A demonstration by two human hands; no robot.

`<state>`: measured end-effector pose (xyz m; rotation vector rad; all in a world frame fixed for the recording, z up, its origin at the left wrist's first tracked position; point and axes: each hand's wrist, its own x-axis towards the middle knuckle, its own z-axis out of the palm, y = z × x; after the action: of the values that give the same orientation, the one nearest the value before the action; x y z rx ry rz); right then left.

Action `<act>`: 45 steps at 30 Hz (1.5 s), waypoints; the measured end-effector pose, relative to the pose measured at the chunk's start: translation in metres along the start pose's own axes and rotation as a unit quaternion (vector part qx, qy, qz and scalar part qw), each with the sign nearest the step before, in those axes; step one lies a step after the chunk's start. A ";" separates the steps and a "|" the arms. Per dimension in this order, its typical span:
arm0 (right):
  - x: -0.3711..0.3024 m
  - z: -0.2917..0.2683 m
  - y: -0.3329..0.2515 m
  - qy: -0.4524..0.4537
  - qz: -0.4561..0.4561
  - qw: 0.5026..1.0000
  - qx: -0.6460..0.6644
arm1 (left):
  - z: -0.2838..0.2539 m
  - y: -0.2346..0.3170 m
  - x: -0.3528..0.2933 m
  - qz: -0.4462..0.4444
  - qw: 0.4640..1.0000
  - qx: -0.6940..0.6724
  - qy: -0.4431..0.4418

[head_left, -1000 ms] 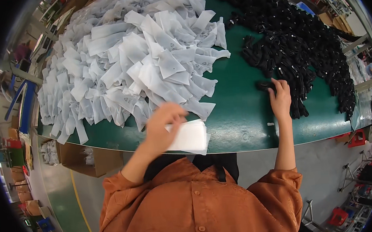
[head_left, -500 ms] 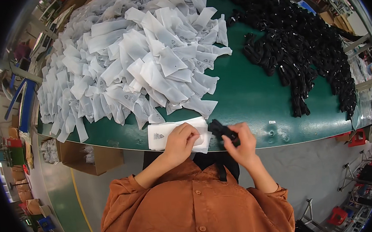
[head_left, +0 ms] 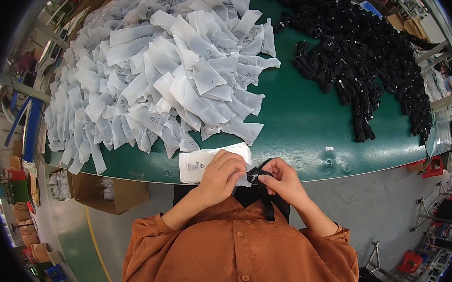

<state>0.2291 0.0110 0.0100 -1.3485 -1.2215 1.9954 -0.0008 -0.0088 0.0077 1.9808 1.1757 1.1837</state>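
My left hand (head_left: 219, 177) is closed in a pinch at the right end of a stack of flat, frosted white plastic bags (head_left: 191, 163) at the table's near edge. The edge of the top bag appears to be between its fingertips, partly hidden by the hand. My right hand (head_left: 284, 181) grips a coiled black cable bundle (head_left: 254, 175). The bundle's left end is against the bag's edge, close to my left fingertips; whether any of it is inside the bag I cannot tell.
A large heap of filled white bags (head_left: 180, 86) covers the left and middle of the green table (head_left: 298, 120). Many black cable bundles (head_left: 357, 74) lie along the right side. An open cardboard box (head_left: 109, 193) stands below the table's left edge.
My right hand has moved left with the cable bundle, bringing it to the bag's edge. My left hand has stayed near the same spot, with the bag's end lifted toward the bundle.
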 end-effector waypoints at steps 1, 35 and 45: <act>0.000 0.001 0.002 0.001 -0.001 1.000 0.001 | -0.001 0.002 0.002 0.015 1.000 0.020 -0.008; 0.007 -0.171 -0.042 0.621 -0.316 0.546 -0.466 | -0.133 -0.022 0.128 -0.115 0.924 -0.293 0.217; 0.024 -0.144 -0.010 0.512 -0.268 0.573 -0.581 | -0.026 -0.012 0.017 0.037 0.995 0.087 -0.029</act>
<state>0.3470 0.0946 -0.0131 -1.7799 -1.8690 -0.4111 -0.0246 0.0118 0.0175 2.1900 1.2211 1.0852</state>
